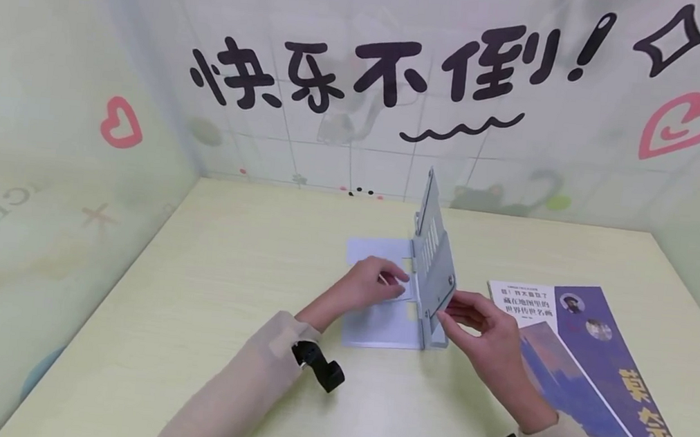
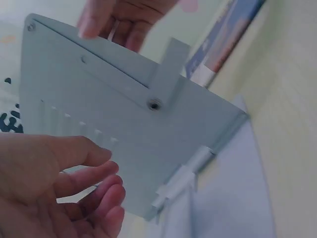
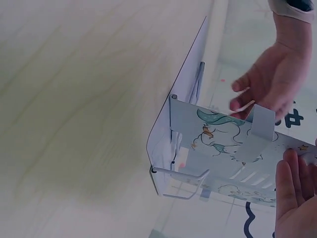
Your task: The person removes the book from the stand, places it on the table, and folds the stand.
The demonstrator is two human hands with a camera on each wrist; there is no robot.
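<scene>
A pale blue metal book stand (image 1: 439,257) stands with its panel upright on a flat base plate (image 1: 380,329). My right hand (image 1: 489,338) pinches the panel's near edge, thumb on one side and fingers on the other. Cartoon drawings cover the panel face in the right wrist view, where a flat metal tab (image 3: 262,129) sticks up past the edge. A wire bracket (image 3: 198,183) juts out near the hinge. On the panel's plain side, over the base plate, my left hand (image 1: 375,284) hovers with loosely bent fingers and nothing in them.
A purple and white book (image 1: 599,365) lies on the table (image 1: 194,288) to the right, beside my right forearm. Printed white curtains (image 1: 330,154) hang behind the table and along both sides. Each wrist wears a black strap.
</scene>
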